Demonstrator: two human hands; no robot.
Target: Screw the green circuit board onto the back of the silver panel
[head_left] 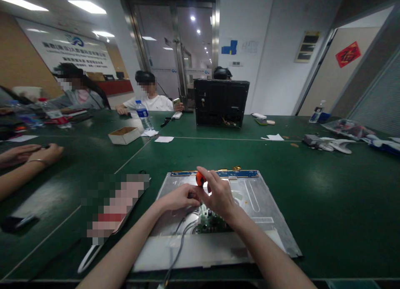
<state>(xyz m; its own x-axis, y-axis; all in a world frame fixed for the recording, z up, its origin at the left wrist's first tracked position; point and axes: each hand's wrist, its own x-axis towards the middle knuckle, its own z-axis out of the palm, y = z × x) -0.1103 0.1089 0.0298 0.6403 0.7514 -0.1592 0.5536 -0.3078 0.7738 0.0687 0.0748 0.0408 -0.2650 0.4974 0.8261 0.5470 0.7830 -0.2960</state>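
A wide green table fills the lower two thirds of the frame. On it, at lower centre, lies a flat grey metal panel, the back of a screen, with its long axis running left to right and its far edge carrying a thin blue strip. A small green circuit board sits on the panel near its middle, with grey cables trailing from it toward the near edge.

Both of the person's hands meet over that board. The right hand is clenched around a screwdriver; only its orange handle top shows, at the upper end, so the tool stands roughly upright with its tip pointing down at the board, the shaft hidden by fingers. The left hand is curled beside it, fingertips touching the tool's lower part; what it pinches I cannot tell.

Further back, upper centre, a black monitor stands upright. At left are a small cardboard box and a water bottle. Another person's hands rest at the left edge.
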